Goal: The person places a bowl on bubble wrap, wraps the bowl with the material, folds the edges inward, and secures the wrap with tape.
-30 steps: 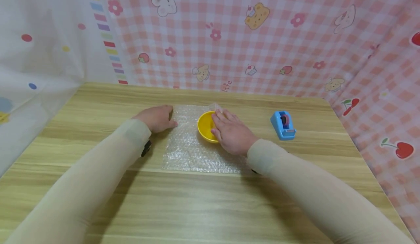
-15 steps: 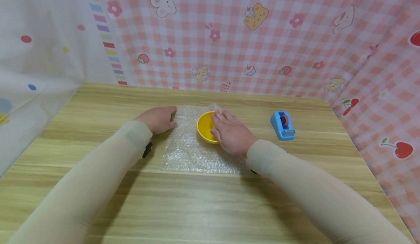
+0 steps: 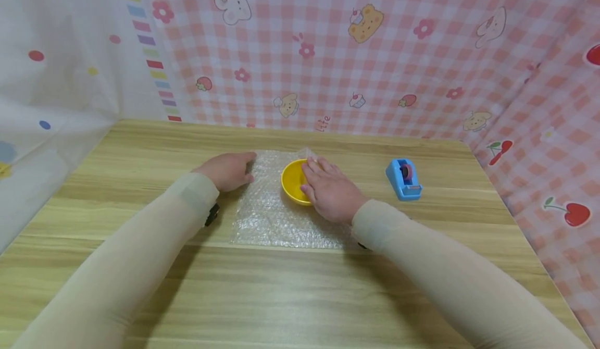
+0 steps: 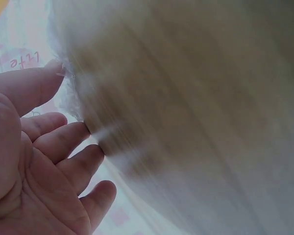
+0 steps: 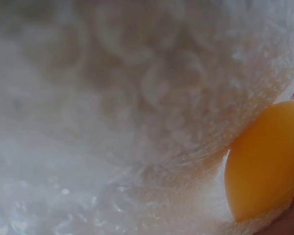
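Note:
A yellow bowl [image 3: 293, 182] stands upright on a sheet of bubble wrap [image 3: 267, 224] in the head view. My right hand [image 3: 335, 190] rests over the bowl's right side, fingers extended across the rim and thumb reaching inside. That hand covers part of the bowl. In the right wrist view, the bowl's outer wall [image 5: 264, 166] shows close to the bubble wrap. My left hand [image 3: 226, 172] is at the sheet's left edge, its fingertips touching the wrap near the far corner. The left wrist view shows its fingers loosely bent, with the thumb at the wrap's edge [image 4: 71, 98].
A blue tape dispenser [image 3: 404, 179] holding a pink roll stands on the wooden table [image 3: 290, 297], right of the bubble wrap. Behind the table hangs a pink checked cloth [image 3: 319, 78]; more cloth hangs along both sides.
My left hand has shifted slightly right, its index finger reaching a little further over the bubble wrap's corner. The right hand and the bowl have stayed in place.

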Demonstrator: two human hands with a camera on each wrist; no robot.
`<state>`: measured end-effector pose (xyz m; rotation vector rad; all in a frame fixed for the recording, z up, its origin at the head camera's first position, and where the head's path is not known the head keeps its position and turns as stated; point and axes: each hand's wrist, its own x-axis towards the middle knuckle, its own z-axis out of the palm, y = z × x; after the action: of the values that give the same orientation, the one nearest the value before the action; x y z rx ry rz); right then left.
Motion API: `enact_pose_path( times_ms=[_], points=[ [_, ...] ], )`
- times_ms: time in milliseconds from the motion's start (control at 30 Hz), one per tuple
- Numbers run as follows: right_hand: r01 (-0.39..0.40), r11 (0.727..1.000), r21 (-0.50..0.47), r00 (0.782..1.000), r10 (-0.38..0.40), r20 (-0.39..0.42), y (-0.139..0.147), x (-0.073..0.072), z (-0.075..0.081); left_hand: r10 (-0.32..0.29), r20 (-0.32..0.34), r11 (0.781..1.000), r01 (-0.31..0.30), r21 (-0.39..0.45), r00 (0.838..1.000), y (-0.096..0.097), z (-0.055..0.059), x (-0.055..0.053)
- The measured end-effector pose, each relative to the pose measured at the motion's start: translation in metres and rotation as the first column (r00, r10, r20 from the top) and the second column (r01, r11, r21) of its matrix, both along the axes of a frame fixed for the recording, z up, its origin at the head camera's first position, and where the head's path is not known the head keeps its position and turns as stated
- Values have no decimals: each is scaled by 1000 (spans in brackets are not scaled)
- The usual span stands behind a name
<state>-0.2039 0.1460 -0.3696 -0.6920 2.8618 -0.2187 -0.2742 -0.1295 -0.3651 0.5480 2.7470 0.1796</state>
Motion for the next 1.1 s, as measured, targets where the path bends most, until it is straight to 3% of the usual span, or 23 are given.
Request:
enact_pose_path(
  times_ms=[367, 667, 867, 1100],
  points=[
    [3, 1000, -8, 1000, -3, 1, 0, 0, 1, 27, 5, 998, -27, 62, 1000, 6, 1, 0],
    [1, 1000, 1, 1000, -1, -6, -1, 0, 0, 20, -21, 989, -17, 145, 1000, 12, 0, -1],
    [5, 1000, 4, 1000, -5, 4, -2, 0, 1, 47, -33, 965, -37, 259, 998, 19, 0, 0],
    [12, 1000, 10, 1000, -12, 14, -1, -1, 2, 118, -3, 917, -108, 383, 993, 23, 1, 0]
  ],
)
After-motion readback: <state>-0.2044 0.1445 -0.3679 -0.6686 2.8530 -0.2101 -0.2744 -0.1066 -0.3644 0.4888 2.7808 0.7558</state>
